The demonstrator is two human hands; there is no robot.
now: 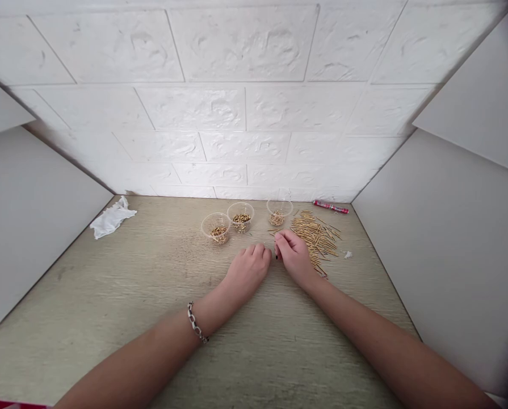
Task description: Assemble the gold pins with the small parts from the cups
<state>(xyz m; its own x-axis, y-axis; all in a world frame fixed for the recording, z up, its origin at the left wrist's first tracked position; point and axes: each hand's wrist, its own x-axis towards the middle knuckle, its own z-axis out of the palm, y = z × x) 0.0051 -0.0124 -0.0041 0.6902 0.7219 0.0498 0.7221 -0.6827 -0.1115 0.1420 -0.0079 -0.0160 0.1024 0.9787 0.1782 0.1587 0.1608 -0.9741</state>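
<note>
My left hand (249,268) is closed, knuckles up, over the table in front of the cups; whatever its fingers hold is hidden. Close beside it, my right hand (294,257) is closed in a pinch. A small dark spot shows under its fingertips, too small to name. A loose pile of thin gold-coloured sticks (315,233) lies just beyond and to the right of my right hand. Clear plastic cups stand past my hands: a left cup (215,228) and a middle cup (240,217) with short gold-coloured pieces, and a right cup (279,212) with a few more.
A crumpled white tissue (113,217) lies at the far left of the table (151,289). At the back right is a red tube-like wrapper (331,207), with a small white scrap (348,255) nearer. A white brick-patterned wall (245,108) and side panels enclose the table.
</note>
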